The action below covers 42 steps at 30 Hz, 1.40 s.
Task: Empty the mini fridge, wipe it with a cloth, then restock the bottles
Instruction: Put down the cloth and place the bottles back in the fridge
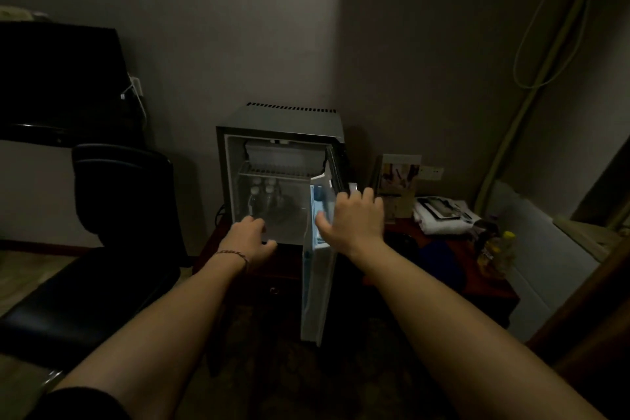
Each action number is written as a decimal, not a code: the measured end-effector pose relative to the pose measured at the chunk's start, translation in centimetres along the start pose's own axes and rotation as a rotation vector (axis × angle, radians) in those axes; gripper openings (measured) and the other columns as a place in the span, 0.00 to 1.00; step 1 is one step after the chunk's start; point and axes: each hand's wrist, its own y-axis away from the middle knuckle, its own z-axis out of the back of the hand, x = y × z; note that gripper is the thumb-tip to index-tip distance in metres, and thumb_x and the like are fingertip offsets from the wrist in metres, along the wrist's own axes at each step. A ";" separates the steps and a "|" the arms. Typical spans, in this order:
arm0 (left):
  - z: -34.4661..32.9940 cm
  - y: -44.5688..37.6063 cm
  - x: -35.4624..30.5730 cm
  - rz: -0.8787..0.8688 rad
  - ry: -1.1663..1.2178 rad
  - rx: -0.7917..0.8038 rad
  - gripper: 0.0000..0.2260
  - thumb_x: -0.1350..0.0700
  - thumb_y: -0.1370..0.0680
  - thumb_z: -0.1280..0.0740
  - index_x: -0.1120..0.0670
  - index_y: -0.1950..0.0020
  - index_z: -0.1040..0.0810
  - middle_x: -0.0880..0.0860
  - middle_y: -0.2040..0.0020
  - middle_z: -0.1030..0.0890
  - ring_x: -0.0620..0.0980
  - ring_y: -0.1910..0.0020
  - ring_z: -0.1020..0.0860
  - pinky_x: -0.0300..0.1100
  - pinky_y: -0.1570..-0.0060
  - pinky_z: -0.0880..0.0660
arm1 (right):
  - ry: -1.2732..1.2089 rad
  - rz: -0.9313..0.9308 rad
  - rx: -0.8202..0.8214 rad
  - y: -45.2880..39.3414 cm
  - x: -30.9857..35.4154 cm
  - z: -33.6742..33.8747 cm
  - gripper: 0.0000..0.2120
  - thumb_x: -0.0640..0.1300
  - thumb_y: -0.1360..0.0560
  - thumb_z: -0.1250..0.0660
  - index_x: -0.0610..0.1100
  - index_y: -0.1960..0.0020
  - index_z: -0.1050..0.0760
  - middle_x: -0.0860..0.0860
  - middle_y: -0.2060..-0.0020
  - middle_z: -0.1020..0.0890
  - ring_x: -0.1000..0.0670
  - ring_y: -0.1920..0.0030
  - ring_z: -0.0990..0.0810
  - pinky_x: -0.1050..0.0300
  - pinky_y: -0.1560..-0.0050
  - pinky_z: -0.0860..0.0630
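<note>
A small grey mini fridge (289,116) stands on a dark wooden table, its white door (318,286) swung open toward me. Inside, under a wire shelf, several clear bottles (262,196) with white caps stand at the back left. One bottle with a blue cap (319,193) sits in the door rack. My right hand (353,216) grips the top edge of the open door. At the front lip of the fridge floor is my left hand (250,237), fingers curled and empty.
A black chair (112,215) stands to the left, with a dark TV (61,78) behind it. On the wooden table (491,286) right of the fridge lie a folded white towel (439,218), a brochure (399,181) and yellow bottles (497,252).
</note>
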 end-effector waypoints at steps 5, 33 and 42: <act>2.8 -0.2 3.5 0.064 -0.009 -0.022 0.17 0.43 0.26 0.33 0.51 0.42 0.25 0.53 0.44 0.26 0.52 0.45 0.25 0.49 0.44 0.24 | -0.140 0.120 0.029 -1.3 5.6 -0.1 0.27 0.68 0.24 0.45 0.45 0.46 0.25 0.43 0.46 0.21 0.41 0.39 0.28 0.47 0.46 0.30; 6.8 -20.4 19.9 -0.042 0.084 -0.032 0.16 0.44 0.25 0.35 0.52 0.42 0.25 0.52 0.45 0.27 0.52 0.45 0.26 0.47 0.45 0.26 | -0.112 0.210 0.197 -25.7 24.1 -13.8 0.42 0.61 0.20 0.43 0.45 0.19 0.64 0.46 0.19 0.57 0.44 0.20 0.62 0.42 0.22 0.62; 6.7 -22.2 20.2 -0.014 0.142 -0.034 0.16 0.43 0.25 0.34 0.50 0.42 0.24 0.49 0.45 0.27 0.48 0.46 0.26 0.43 0.48 0.26 | -0.064 0.180 0.223 -27.9 24.9 -14.9 0.49 0.63 0.23 0.39 0.42 0.21 0.69 0.44 0.20 0.61 0.41 0.21 0.63 0.41 0.22 0.61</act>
